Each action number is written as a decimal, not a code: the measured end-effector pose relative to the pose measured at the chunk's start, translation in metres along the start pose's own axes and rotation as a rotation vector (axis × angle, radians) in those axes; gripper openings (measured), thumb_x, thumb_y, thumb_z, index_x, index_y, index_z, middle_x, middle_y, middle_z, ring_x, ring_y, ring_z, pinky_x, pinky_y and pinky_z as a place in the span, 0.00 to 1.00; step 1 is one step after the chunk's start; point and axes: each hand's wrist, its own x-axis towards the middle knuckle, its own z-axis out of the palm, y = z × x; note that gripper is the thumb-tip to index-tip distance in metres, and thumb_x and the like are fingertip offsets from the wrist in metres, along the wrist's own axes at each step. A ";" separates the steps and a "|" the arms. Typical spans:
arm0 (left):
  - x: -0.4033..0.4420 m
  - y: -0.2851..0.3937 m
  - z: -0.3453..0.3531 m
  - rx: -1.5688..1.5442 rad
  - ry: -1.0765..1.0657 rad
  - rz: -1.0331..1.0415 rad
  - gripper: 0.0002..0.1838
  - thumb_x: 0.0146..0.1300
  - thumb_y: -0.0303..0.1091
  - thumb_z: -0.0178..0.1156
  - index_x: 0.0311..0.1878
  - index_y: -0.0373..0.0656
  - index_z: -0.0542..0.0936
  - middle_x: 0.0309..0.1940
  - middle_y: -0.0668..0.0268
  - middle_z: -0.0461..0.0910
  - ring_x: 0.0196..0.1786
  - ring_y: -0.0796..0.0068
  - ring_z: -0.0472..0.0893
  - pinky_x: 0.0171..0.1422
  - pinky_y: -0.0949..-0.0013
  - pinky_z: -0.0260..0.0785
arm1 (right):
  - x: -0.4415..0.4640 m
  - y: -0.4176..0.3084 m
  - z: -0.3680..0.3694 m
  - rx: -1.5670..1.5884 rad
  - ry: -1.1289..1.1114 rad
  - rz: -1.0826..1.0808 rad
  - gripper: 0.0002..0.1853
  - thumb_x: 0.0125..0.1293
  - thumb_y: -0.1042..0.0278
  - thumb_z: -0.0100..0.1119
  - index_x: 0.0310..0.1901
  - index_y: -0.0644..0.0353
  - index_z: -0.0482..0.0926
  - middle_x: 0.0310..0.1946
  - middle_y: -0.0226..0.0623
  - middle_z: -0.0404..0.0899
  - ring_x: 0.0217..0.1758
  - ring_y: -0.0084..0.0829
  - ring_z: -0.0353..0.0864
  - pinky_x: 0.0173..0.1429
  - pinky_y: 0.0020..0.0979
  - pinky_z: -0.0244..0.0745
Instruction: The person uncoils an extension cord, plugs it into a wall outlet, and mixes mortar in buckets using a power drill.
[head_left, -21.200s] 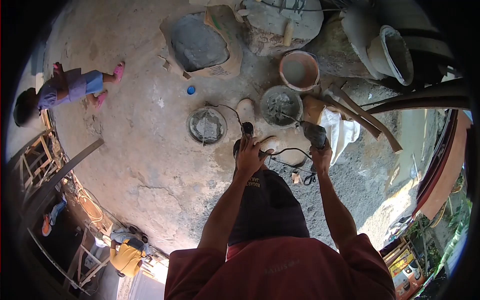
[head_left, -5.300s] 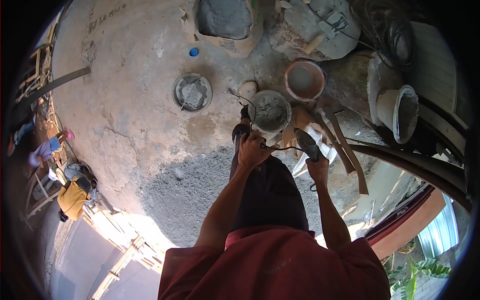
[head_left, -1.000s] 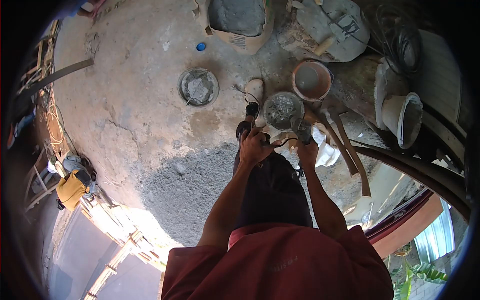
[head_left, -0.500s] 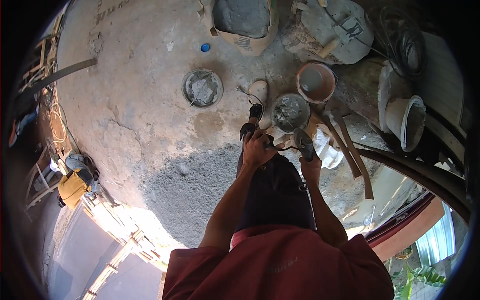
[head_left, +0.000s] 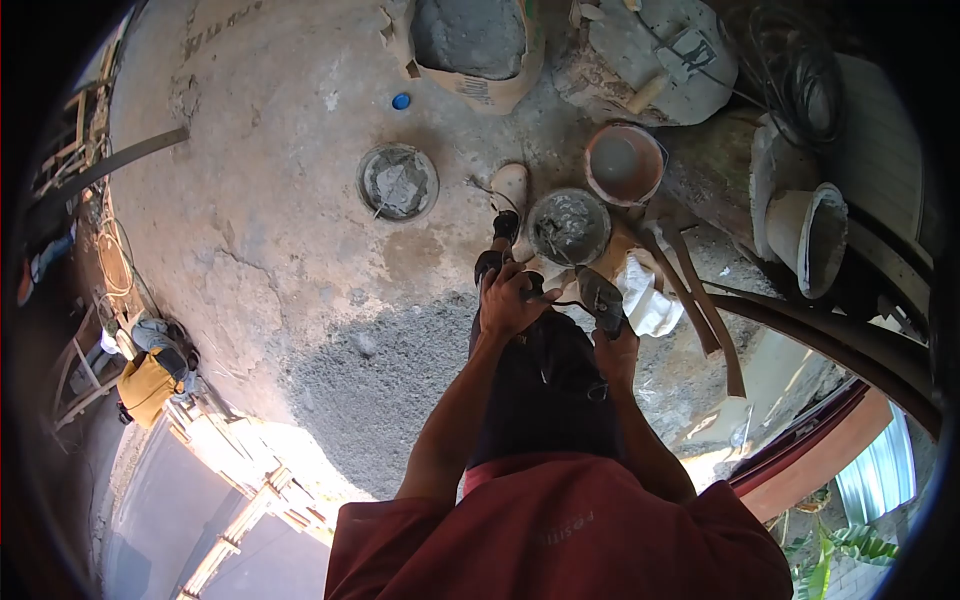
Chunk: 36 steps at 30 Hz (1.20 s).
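My right hand is wrapped round the lower end of a dark hand-held power tool, whose exact kind I cannot make out. The tool's grey upper end points toward a round tub of wet grey mix just beyond it. A black cord runs from the tool across to my left hand, which is closed on it in front of my thigh. A dark piece shows by my left thumb, too small to name. My foot stands beside the tub.
A second tub of grey mix stands on the concrete floor, with a blue cap nearby. Ahead are an open cement bag and an orange bucket. Bent wooden pieces, a white sack and a flared pipe lie right.
The tool has swung slightly so more of its body shows. My right hand has shifted a little left and down. My left hand stays almost in place; the whole view has moved slightly.
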 end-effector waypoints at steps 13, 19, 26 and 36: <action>-0.005 0.000 0.011 -0.008 0.092 0.070 0.27 0.44 0.57 0.73 0.24 0.40 0.77 0.40 0.64 0.79 0.44 0.60 0.79 0.60 0.57 0.62 | 0.026 0.004 0.066 0.081 0.322 0.011 0.12 0.54 0.70 0.59 0.37 0.70 0.78 0.29 0.47 0.81 0.32 0.43 0.82 0.38 0.39 0.75; -0.007 -0.003 0.014 -0.009 0.059 0.048 0.28 0.45 0.60 0.72 0.25 0.41 0.77 0.40 0.64 0.79 0.45 0.62 0.79 0.63 0.57 0.60 | 0.061 0.014 0.036 1.041 0.352 0.693 0.05 0.53 0.74 0.57 0.27 0.67 0.75 0.22 0.38 0.75 0.18 0.27 0.70 0.22 0.28 0.66; -0.007 0.004 0.008 -0.006 0.035 -0.012 0.27 0.42 0.58 0.74 0.26 0.41 0.79 0.45 0.62 0.79 0.50 0.60 0.79 0.60 0.56 0.64 | 0.050 0.036 0.009 1.036 0.250 0.666 0.06 0.53 0.73 0.58 0.30 0.66 0.75 0.18 0.33 0.69 0.18 0.26 0.69 0.22 0.26 0.64; -0.001 0.004 0.017 0.011 0.081 0.043 0.28 0.43 0.59 0.73 0.27 0.40 0.79 0.41 0.63 0.79 0.48 0.61 0.79 0.65 0.55 0.59 | 0.027 0.018 -0.023 0.037 0.108 -0.184 0.14 0.54 0.71 0.61 0.42 0.69 0.78 0.27 0.39 0.80 0.28 0.31 0.78 0.35 0.35 0.73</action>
